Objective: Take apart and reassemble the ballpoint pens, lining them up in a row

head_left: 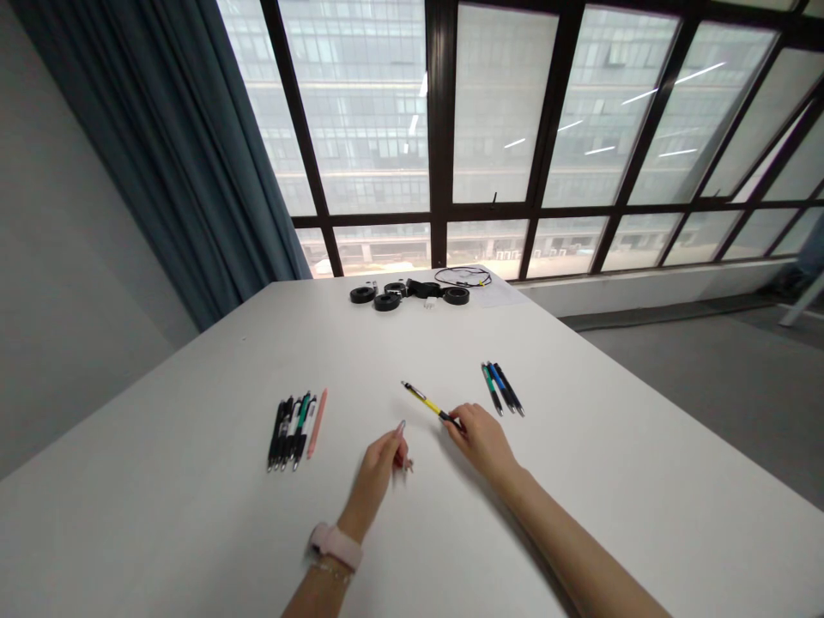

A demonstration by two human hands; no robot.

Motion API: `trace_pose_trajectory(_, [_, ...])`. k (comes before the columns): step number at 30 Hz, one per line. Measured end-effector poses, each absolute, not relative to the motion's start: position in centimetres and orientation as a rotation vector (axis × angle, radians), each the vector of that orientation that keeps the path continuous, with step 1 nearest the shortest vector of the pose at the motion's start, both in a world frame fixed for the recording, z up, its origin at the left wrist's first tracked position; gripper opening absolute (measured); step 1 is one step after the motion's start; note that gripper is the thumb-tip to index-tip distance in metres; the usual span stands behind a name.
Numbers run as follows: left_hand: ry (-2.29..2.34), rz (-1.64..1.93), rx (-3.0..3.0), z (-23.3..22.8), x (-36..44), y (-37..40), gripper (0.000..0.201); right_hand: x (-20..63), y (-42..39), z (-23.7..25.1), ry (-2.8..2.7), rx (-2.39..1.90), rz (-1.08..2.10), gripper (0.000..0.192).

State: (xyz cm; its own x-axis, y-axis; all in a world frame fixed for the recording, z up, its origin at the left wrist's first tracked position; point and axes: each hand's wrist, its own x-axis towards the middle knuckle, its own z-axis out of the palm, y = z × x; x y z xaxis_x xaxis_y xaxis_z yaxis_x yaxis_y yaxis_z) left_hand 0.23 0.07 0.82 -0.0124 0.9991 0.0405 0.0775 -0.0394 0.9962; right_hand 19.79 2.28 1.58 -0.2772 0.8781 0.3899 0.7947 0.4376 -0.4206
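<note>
white table [193,515], view from the head camera. going left to right:

far left: blue curtain [186,146] hanging beside the window [502,112], behind the table's far left corner.

left group of pens [287,431]: several dark ones and one green-topped, lying side by side, touching or nearly so, tips toward the near edge. pink pen [317,422] lies just beside them on the right, parallel.

left hand [379,468]: resting on the table near centre, fingers loosely curled, one finger raised. small part [408,466] sits at the fingertips; too small to tell what it is, or whether it's gripped or just touched. pink watch [335,545] on that wrist, thin bracelet just below it.

yellow pen [428,402]: lies on the table between the two hands, angled up and to the left, dark end toward the right hand.

right hand [482,439]: palm down, fingers drawn together, fingertips pinched on the dark near end of the yellow pen. rest of the pen sticks out free; looks to be on or just above the table, can't tell which.

right group of pens [502,388]: green, blue and dark, side by side, just beyond the right hand, apart from it.

back of table: black round rolls [386,300] and a thin black cable [463,276] clustered at the far edge, well apart from the hands.
</note>
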Motion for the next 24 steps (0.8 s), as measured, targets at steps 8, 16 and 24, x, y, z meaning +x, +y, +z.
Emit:
trace_pose_trajectory(8, [1.205, 1.250, 1.282, 0.6, 0.1, 0.0, 0.048, 23.1, 4.8, 1.1, -1.976, -1.860, 0.021, 0.019])
trace_pose_trajectory(16, [1.223, 1.244, 1.289, 0.6, 0.1, -0.1, 0.045, 23.8, 5.2, 0.9, -1.995, -1.892, -0.250, 0.020])
trace_pose_trajectory(24, [1.184, 1.244, 1.271, 0.1, -0.2, 0.0, 0.044, 23.8, 5.4, 0.6, -1.953, -1.915, -0.264, 0.017])
